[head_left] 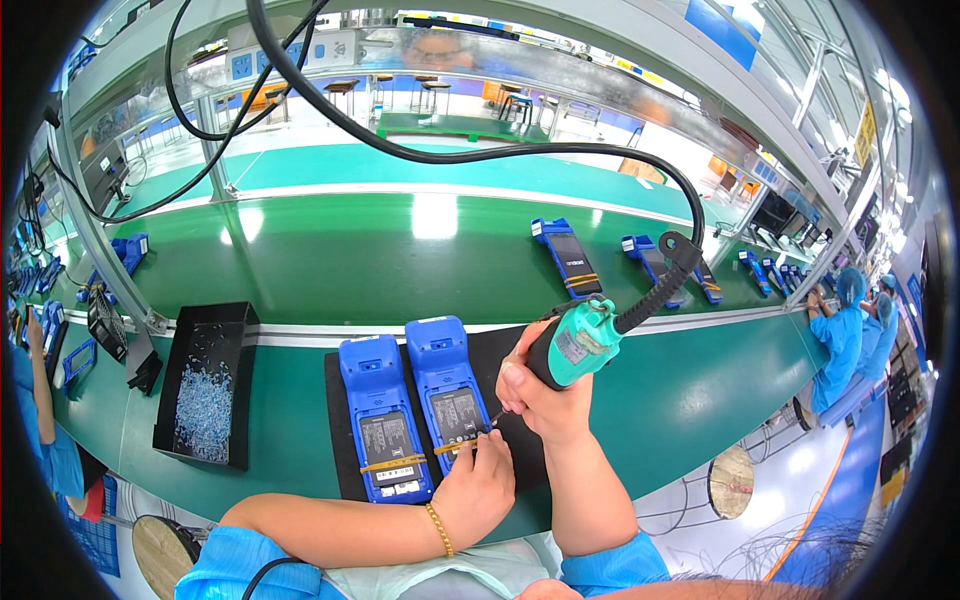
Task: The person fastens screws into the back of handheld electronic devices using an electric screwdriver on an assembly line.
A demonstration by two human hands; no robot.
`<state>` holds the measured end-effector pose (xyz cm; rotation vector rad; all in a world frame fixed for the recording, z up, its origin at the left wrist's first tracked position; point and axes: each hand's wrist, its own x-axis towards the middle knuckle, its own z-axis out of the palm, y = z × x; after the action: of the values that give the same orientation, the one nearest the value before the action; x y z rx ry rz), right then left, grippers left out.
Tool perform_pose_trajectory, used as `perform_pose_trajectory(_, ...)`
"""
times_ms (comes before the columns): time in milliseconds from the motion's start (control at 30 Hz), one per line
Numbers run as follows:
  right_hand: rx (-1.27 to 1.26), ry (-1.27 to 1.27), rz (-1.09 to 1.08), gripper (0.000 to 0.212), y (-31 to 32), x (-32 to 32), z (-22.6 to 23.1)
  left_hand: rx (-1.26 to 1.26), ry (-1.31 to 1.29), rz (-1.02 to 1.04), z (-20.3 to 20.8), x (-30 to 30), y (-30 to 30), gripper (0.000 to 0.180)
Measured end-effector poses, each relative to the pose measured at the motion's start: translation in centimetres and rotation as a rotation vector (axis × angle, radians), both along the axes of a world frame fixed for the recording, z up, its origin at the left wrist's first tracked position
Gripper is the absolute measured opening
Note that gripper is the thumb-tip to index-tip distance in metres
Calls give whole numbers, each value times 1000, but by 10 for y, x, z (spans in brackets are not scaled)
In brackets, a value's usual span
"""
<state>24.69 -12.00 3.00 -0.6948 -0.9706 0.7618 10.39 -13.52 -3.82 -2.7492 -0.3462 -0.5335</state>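
My right hand (pixel 550 400) is wrapped round a green and black electric screwdriver (pixel 582 345), whose corded end points up and away to the right. Its thin bit slants down toward the fingertips of my left hand (pixel 480 490). Those fingertips are drawn together at the lower right edge of a blue handheld terminal (pixel 437 345); whatever they pinch is hidden. Beside it on the left lies a second blue handheld terminal (pixel 368 365). Both are back side up, showing dark batteries, with yellow bands across their lower ends. They rest on a black mat (pixel 340 420).
Left of the mat stands a black tray (pixel 240 345) with many tiny pale-blue pieces. On the green conveyor belt (pixel 400 255) lie several banded terminals (pixel 570 260). A black cable (pixel 480 155) loops overhead. Co-workers in blue sit at the far right (pixel 840 340) and left edge (pixel 50 440).
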Motion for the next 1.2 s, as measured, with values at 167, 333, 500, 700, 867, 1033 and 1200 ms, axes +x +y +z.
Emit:
perform_pose_trajectory(167,-22,-150,-3,23,-1,2,0,0,1,-3,0,1,0,41)
perform_pose_trajectory(333,-72,-67,-38,21,-5,-5,2,-1,25,-2,0,0,0,42)
perform_pose_trajectory(500,-69,-81,-90,23,-7,-6,0,10,26,-1,1,1,-1,43)
perform_pose_trajectory(700,-76,-107,-92,24,-7,-5,-1,15,24,4,1,1,-1,43)
perform_pose_trajectory(867,-72,-107,-114,26,-8,-6,-1,15,23,3,0,1,-1,44)
perform_pose_trajectory(1033,-49,-121,-108,27,-9,-4,-1,25,19,-4,1,1,0,43)
perform_pose_trajectory(1200,76,-236,-174,22,-5,-1,-2,18,27,-6,2,-1,0,42)
